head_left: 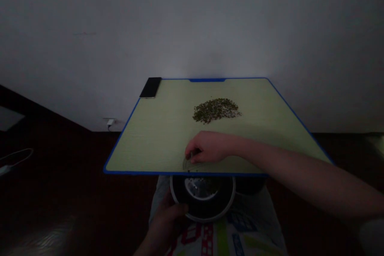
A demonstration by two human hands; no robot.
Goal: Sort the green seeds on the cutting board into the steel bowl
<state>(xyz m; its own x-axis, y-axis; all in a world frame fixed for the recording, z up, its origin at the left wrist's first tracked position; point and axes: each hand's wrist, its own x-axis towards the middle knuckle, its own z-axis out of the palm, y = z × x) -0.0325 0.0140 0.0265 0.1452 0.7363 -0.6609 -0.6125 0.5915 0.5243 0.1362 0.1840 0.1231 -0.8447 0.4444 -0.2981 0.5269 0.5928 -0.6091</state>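
My left hand grips the near left rim of a round dark bowl with a pale rim, thumb over the edge. The bowl sits over the lap, just below the table's front edge, and its middle shines. Above the tabletop near that edge, my right hand is closed in a pinch. A thin, see-through, rounded piece shows under its fingertips; I cannot tell exactly what it is. A few dark specks lie there by the edge. Beyond the right hand, small greenish-brown grains lie spread in a loose pile.
The pale tabletop has a blue rim. A dark phone lies on its far left corner. A wall stands right behind the table. A white charger is plugged in at the left, and a pale cable is farther left.
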